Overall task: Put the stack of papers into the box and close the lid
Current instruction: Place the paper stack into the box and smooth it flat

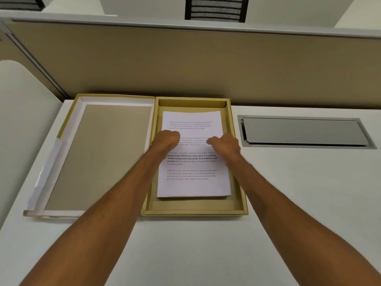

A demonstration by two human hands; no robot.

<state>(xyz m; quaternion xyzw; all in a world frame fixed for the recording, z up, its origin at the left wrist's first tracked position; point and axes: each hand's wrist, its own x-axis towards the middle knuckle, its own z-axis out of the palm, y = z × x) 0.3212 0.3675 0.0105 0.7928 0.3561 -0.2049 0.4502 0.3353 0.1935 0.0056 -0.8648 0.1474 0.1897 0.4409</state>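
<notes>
A stack of white printed papers (193,182) lies flat inside a shallow yellow cardboard box (193,211) at the middle of the desk. The box's lid (99,153) lies open and flat to the left, inner side up, joined along the box's left wall. My left hand (167,139) rests on the left part of the stack with its fingers curled down onto the paper. My right hand (224,144) rests the same way at the stack's right edge. Neither hand lifts the papers; the fingertips are hidden.
The white desk (288,193) ends at a beige partition wall (206,65) just behind the box. A grey metal cable hatch (305,131) is set into the desk to the right. A pale curved chair back (20,120) stands at the left.
</notes>
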